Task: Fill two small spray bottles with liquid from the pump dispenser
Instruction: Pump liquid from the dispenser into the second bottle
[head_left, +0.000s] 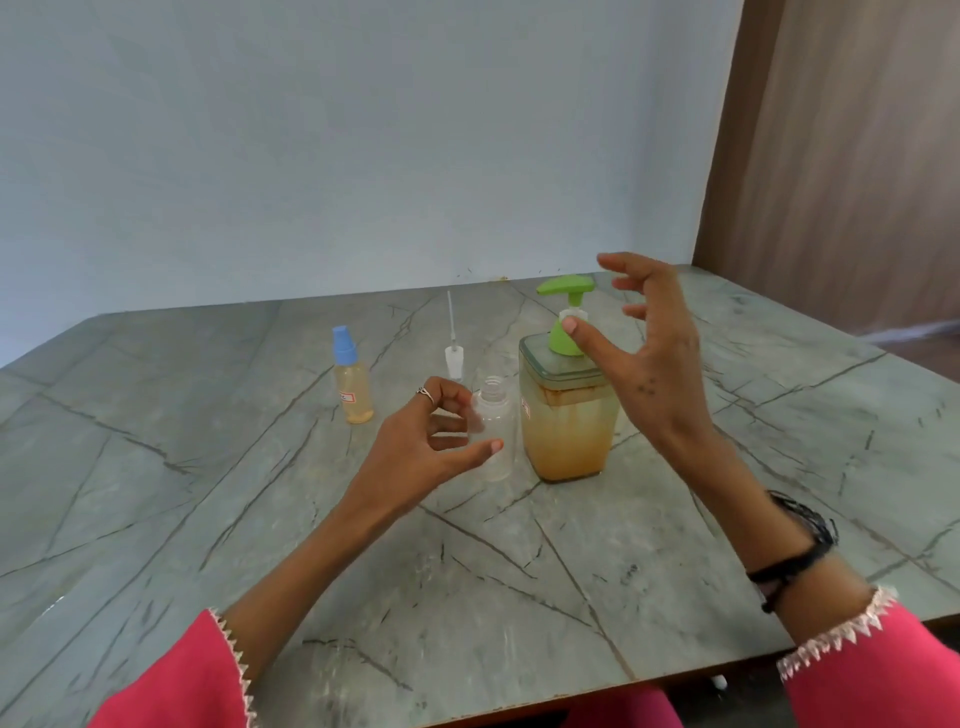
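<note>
The pump dispenser (566, 415), a clear square jar of amber liquid with a green pump head (565, 286), stands mid-table. Just left of it stands an empty clear spray bottle (500, 415) with no cap. My left hand (421, 447) is at that bottle's left side with loosely curved fingers, and its thumb tip lies in front of the bottle's lower part. My right hand (649, 358) hovers spread beside the pump, thumb in front of the green collar. A filled spray bottle (353, 389) with a blue cap stands further left.
A white spray head with its long dip tube (453, 358) lies on the grey marble table (260, 519) behind the empty bottle. A pale wall runs along the far edge, and wooden panelling stands at the right. The table's near edge is just below my sleeves.
</note>
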